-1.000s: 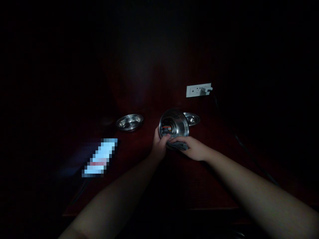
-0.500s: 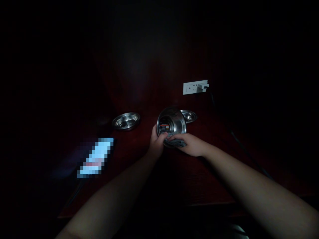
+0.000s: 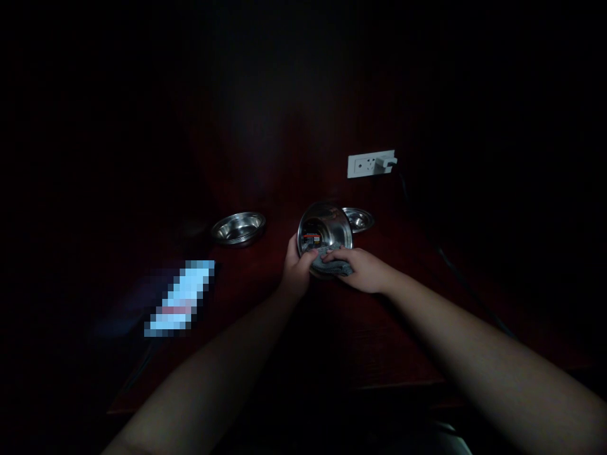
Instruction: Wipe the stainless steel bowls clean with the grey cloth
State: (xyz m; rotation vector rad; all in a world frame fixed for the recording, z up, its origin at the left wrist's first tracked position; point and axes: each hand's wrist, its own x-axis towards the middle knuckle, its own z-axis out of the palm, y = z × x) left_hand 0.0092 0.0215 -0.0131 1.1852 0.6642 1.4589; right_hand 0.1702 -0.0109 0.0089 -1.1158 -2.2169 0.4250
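Closest to me, two bare arms reach over the dark red wooden tabletop [image 3: 389, 341]. To the left I see a bright, pale blue, long glowing screen [image 3: 183, 297], all blurred into squares.

Next come the hands. I have the left hand [image 3: 298, 268] on the side of a shiny, round, silver metal bowl [image 3: 336, 227], with its fingers clamped on the rim. The right hand [image 3: 367, 270] has its fingers closed on a folded grey cloth [image 3: 334, 262], which lies over the bowl's near rim. The bowl is tipped so I can look into it, and a dark label with a red stripe [image 3: 312, 241] shows inside. I can't tell if its bottom touches the tabletop.

A bit farther, a shallow, round, silver metal dish [image 3: 251, 229] sits to the left. A flat, round, silver metal lid [image 3: 361, 220] lies just behind the bowl, partly hidden.

Farthest off, I see a white, boxy wall socket [image 3: 365, 165] with a white plug [image 3: 386, 163] in it and a thin dark cord [image 3: 455, 272] running down to the right.
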